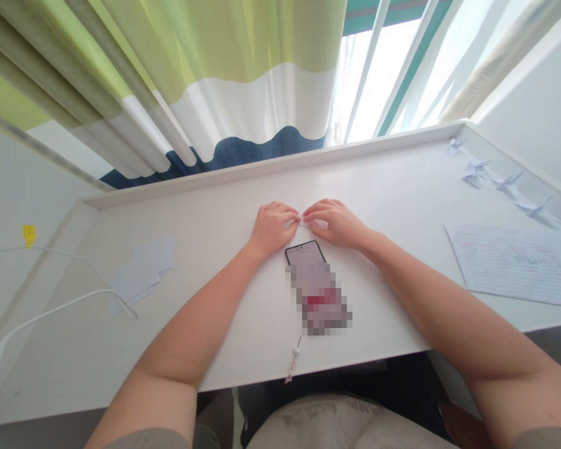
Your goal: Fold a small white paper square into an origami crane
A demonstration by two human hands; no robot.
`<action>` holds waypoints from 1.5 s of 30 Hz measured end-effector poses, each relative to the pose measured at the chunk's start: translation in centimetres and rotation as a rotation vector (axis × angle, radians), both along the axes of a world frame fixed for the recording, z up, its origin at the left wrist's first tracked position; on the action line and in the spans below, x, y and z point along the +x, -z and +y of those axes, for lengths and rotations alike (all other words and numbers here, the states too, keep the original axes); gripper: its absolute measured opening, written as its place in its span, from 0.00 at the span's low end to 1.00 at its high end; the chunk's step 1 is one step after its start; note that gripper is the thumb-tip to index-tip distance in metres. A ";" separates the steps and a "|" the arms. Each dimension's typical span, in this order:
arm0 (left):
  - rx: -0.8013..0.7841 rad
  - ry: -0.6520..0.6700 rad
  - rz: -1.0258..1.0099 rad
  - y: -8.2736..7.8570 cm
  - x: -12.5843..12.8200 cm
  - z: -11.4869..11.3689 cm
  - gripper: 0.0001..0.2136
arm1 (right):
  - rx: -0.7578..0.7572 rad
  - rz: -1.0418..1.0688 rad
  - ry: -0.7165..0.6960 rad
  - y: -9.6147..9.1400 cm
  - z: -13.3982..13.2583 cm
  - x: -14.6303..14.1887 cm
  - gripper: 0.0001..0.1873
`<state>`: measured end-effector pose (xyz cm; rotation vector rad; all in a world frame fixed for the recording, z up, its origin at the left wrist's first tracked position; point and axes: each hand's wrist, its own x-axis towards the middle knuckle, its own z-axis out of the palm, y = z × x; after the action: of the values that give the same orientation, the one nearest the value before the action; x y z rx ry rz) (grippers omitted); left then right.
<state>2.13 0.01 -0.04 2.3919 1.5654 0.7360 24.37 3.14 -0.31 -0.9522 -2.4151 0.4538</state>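
Note:
My left hand (277, 228) and my right hand (333, 222) meet near the middle of the white desk. Both are closed, thumbs and fingertips pinching a small piece of white paper (303, 221) between them. Most of that paper is hidden by the fingers, so its folded shape is hard to make out. Just below the hands, on the near side, a phone (308, 255) lies face up, its screen lit and partly pixelated. A beaded strap (293, 358) trails from the phone toward the desk's front edge.
Several folded paper cranes (507, 182) line the desk's right rim, above a stack of written sheets (518, 259). Loose white paper pieces (144, 265) lie at left beside a white cable (75, 317) with a yellow tag (28, 235). Curtains (262, 75) hang behind the raised back edge (262, 167).

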 end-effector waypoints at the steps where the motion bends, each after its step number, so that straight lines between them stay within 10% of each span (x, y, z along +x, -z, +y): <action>1: 0.003 -0.006 0.007 0.0 -0.1 0.0 0.08 | 0.000 -0.016 -0.004 0.0 0.0 0.1 0.12; 45: -0.068 0.034 -0.140 0.4 0.7 0.5 0.06 | -0.127 0.082 0.187 0.2 0.1 -0.8 0.08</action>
<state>2.85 0.54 -0.43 2.2602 1.4679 0.8102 23.58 3.22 -0.54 -1.1789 -2.2203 0.5709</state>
